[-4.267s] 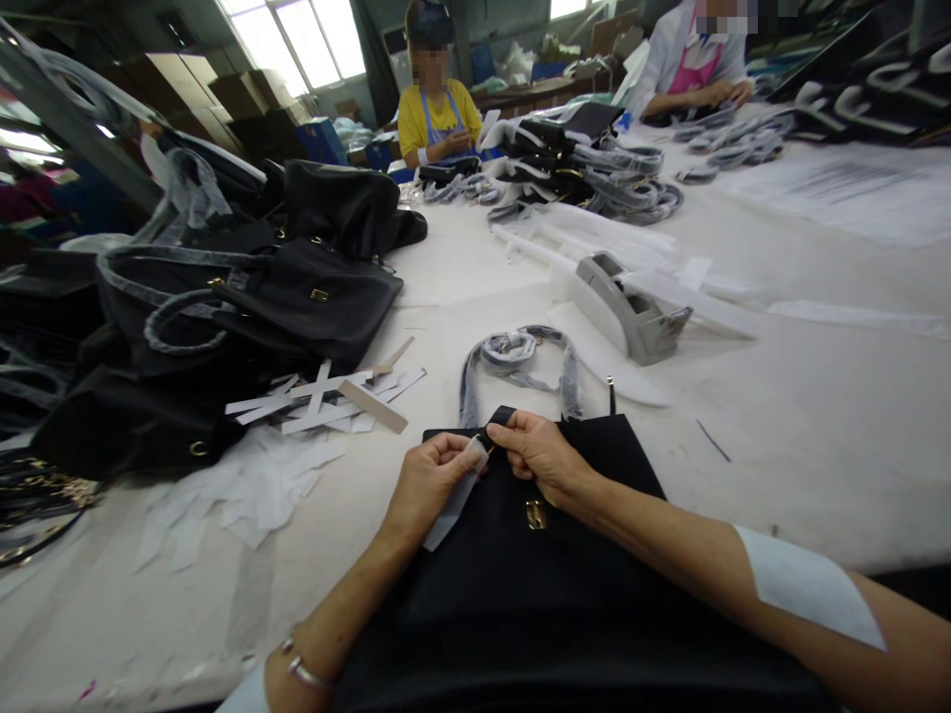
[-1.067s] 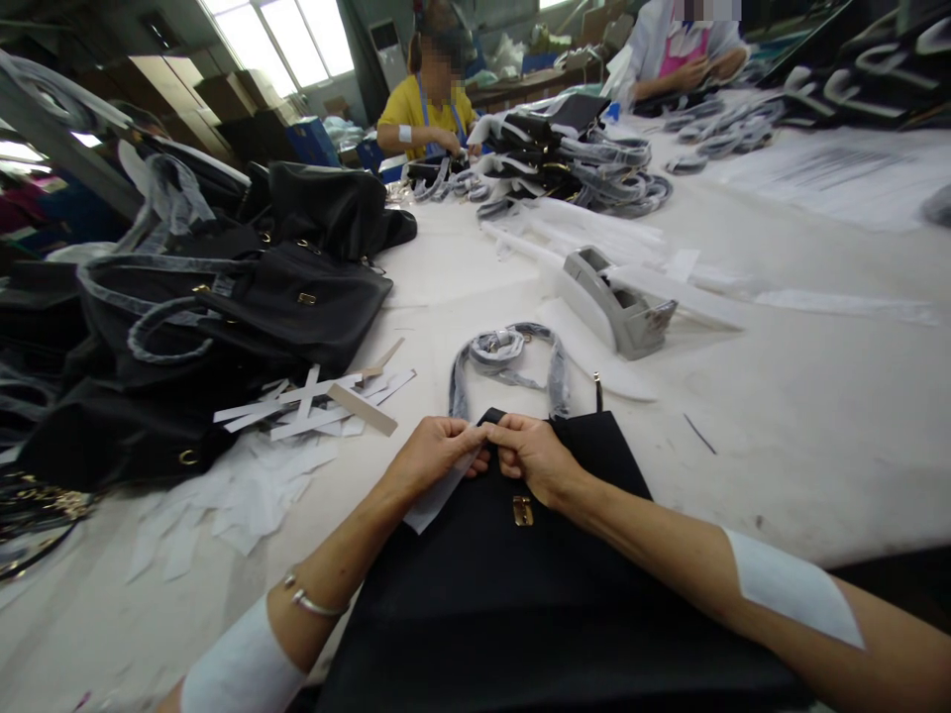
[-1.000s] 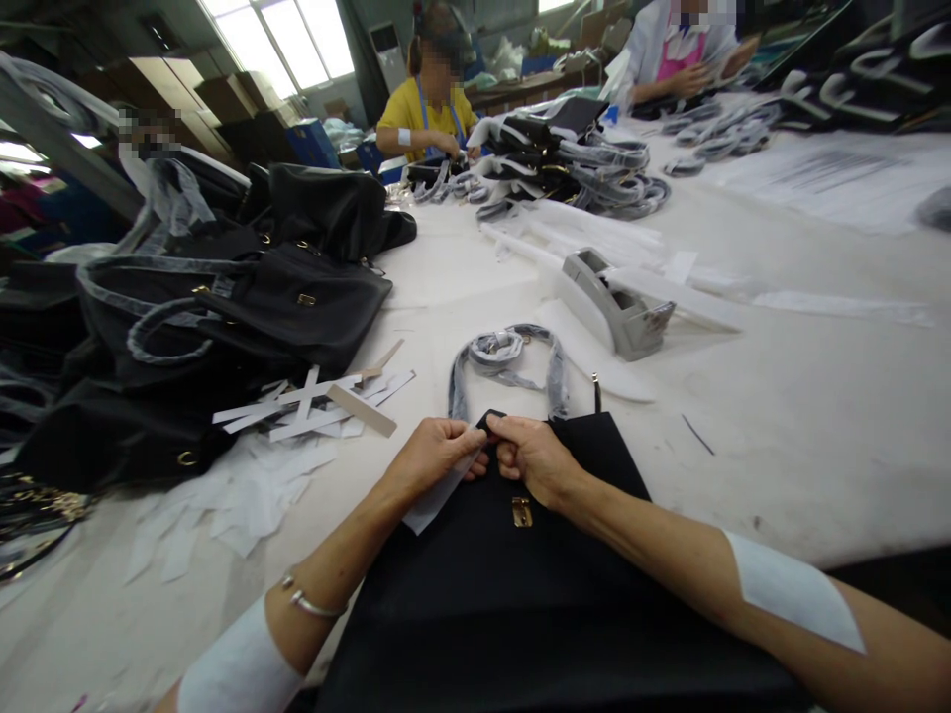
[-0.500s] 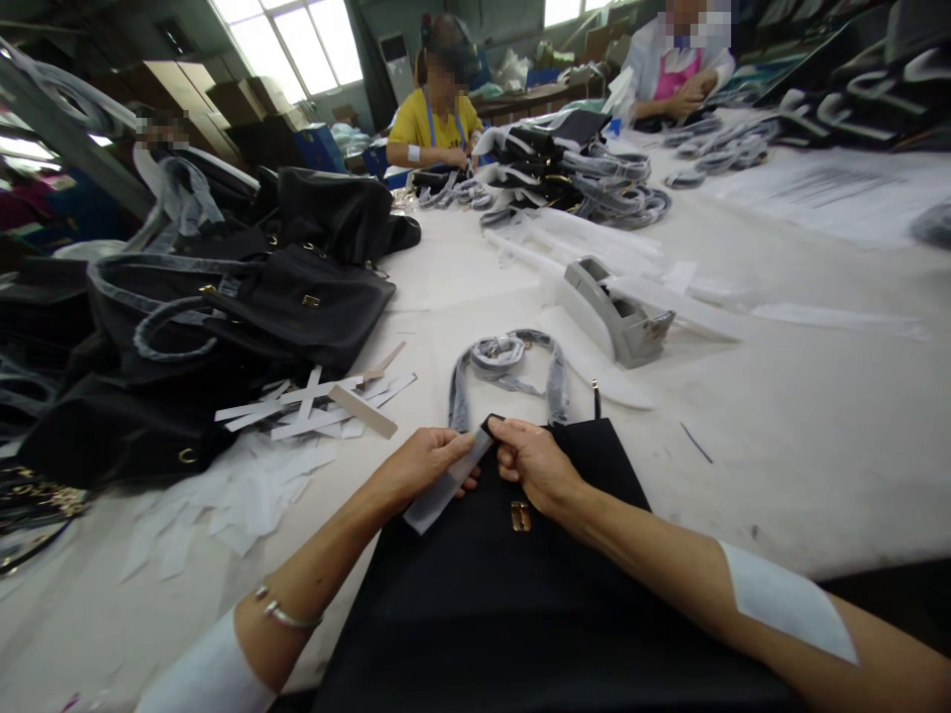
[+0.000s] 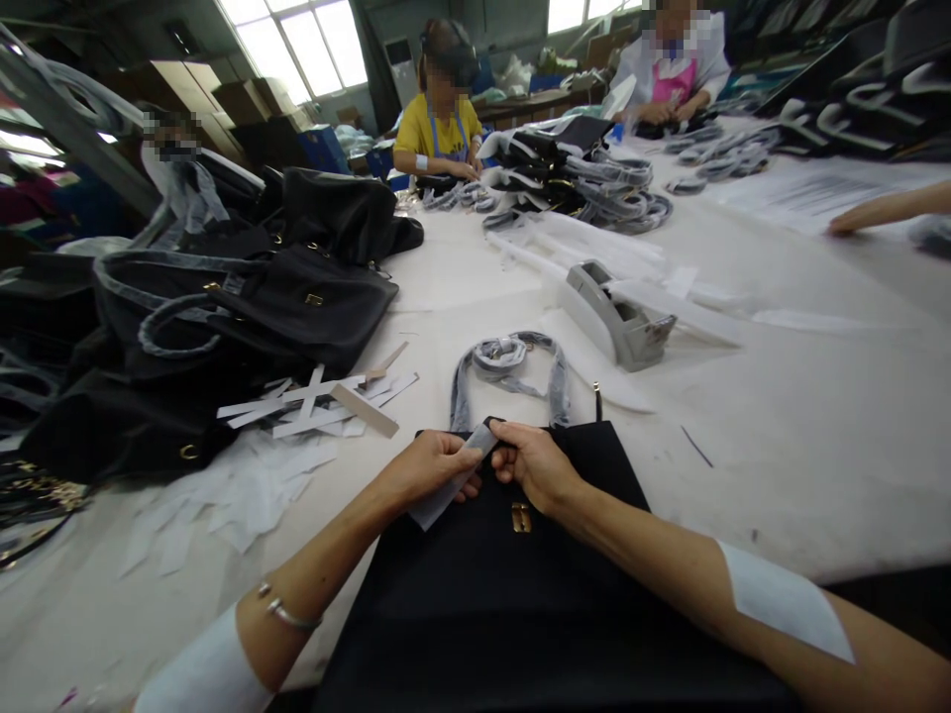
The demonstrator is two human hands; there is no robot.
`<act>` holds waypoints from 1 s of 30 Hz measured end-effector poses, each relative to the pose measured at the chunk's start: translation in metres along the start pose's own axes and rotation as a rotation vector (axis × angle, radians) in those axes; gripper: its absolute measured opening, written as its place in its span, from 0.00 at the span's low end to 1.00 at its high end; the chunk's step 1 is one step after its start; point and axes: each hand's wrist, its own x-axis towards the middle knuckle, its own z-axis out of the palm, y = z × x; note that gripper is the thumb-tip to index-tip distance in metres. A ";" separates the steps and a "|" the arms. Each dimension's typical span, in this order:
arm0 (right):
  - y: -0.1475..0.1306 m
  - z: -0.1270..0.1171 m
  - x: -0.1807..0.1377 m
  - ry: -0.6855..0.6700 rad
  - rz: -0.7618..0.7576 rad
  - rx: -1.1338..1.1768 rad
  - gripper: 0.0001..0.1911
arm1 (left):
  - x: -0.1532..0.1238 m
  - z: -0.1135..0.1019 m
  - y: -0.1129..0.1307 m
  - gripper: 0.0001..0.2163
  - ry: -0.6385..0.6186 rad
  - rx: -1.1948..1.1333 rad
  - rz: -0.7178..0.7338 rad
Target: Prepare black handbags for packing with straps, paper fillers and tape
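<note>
A black handbag point(image 5: 475, 604) lies flat in front of me with a small gold clasp point(image 5: 521, 517). Its wrapped handle point(image 5: 559, 381) arches away on the table, around a coiled, wrapped strap point(image 5: 499, 355). My left hand point(image 5: 438, 465) pinches a translucent whitish strip point(image 5: 446, 498) between thumb and fingers, over the bag's top edge. Close beside it, my right hand point(image 5: 531, 460) is closed, thumb and finger pinching a small black tab point(image 5: 491, 424) at the strip's upper end. A zipper end point(image 5: 597, 401) sticks up from the bag's right corner.
Black handbags point(image 5: 312, 287) are heaped on the left, near scattered paper strips point(image 5: 319, 406) and white pieces point(image 5: 223, 495). A grey tape dispenser point(image 5: 620, 322) stands beyond the bag. Two people work across the white table point(image 5: 780, 426). Another person's hand point(image 5: 854, 220) rests at right.
My left hand has slid slightly up the strip, whose upper end now covers more of the black tab. Another person's hand has come in from the right.
</note>
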 end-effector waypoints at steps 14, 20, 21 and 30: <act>-0.002 0.003 -0.002 0.028 0.009 -0.016 0.08 | -0.015 -0.006 -0.004 0.26 -0.020 -0.021 -0.057; -0.002 0.002 -0.003 -0.004 -0.007 -0.015 0.08 | -0.001 0.008 0.002 0.22 0.014 -0.124 0.047; -0.003 0.002 -0.003 0.015 0.000 0.013 0.07 | -0.005 0.007 0.002 0.23 -0.008 -0.146 0.054; -0.008 0.003 -0.001 0.086 0.040 0.142 0.06 | -0.064 -0.015 -0.026 0.21 -0.043 -0.071 -0.083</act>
